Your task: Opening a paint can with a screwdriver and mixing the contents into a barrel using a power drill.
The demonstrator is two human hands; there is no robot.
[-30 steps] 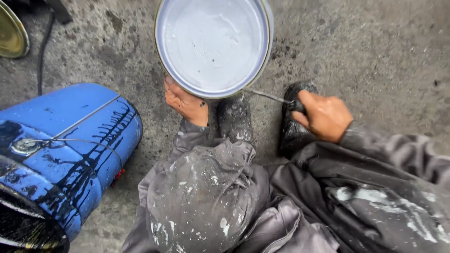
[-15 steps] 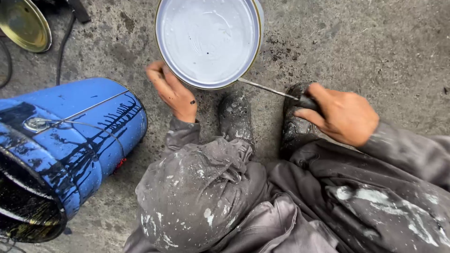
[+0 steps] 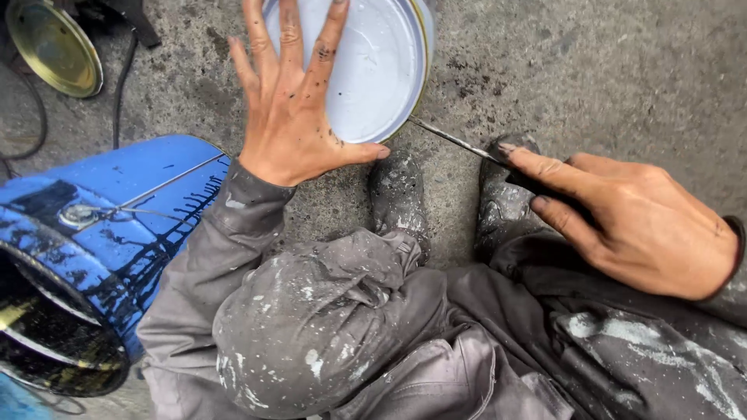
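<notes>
The right grip (image 3: 622, 218) is closed on a dark-handled tool (image 3: 459, 144), its thin metal blade wedged at the rim of a white-lidded paint can (image 3: 381, 70) on the concrete floor (image 3: 591, 70). The left grip (image 3: 292, 109) lies flat, fingers spread wide, on the lid. A blue drum (image 3: 101, 233) lies just left.

1 white-lidded paint can (image 3: 366, 62), 1 blue drum (image 3: 101, 233), 1 brass-coloured lid (image 3: 54, 47), 1 metal tool (image 3: 459, 141), 2 hands, 2 boots.
</notes>
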